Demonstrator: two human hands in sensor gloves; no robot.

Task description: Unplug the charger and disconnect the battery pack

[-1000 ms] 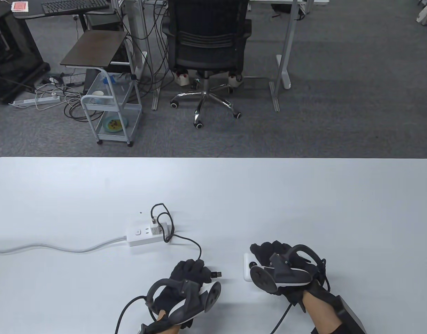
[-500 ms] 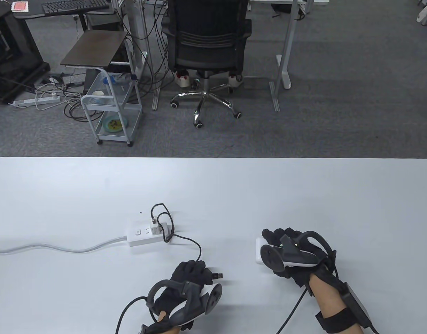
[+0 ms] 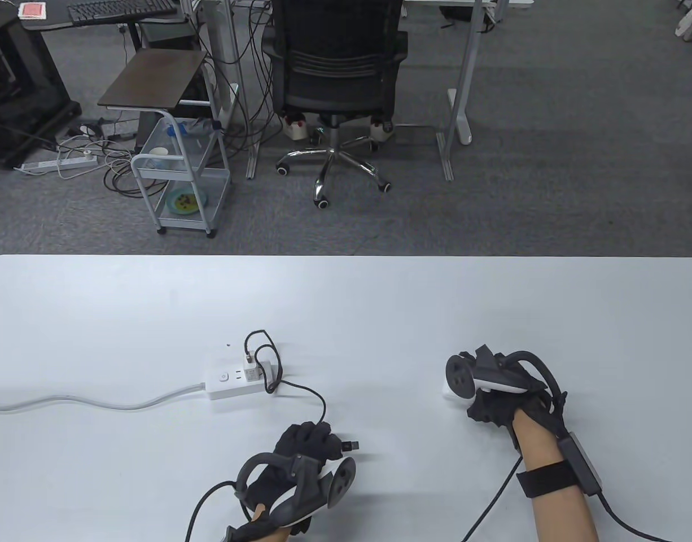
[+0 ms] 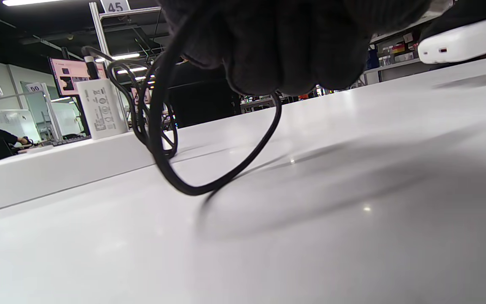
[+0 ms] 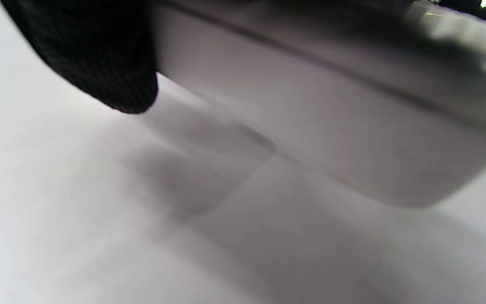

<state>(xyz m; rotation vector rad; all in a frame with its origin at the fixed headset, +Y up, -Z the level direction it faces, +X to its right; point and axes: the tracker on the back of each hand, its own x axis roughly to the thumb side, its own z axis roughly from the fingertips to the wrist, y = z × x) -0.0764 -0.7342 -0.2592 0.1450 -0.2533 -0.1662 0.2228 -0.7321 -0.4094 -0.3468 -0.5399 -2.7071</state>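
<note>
A white power strip (image 3: 239, 384) lies on the table with a white charger (image 3: 250, 370) plugged into it. A black cable (image 3: 301, 389) loops from the charger to my left hand (image 3: 309, 446), which grips the cable near its free USB plug (image 3: 350, 445). In the left wrist view the cable (image 4: 226, 177) hangs from my closed fingers, and the charger (image 4: 101, 109) stands on the strip. My right hand (image 3: 487, 395) holds the white battery pack (image 3: 449, 390), mostly hidden under the hand, just above the table. It fills the right wrist view (image 5: 310, 126) and shows in the left wrist view (image 4: 462, 42).
The strip's grey cord (image 3: 86, 402) runs off the table's left edge. Beyond the white table's (image 3: 380, 305) far edge stand an office chair (image 3: 337, 73) and a small cart (image 3: 176, 169) on the floor.
My right hand has carried the battery pack up and to the right, away from my left hand. My left hand and the cable plug have stayed in place.
</note>
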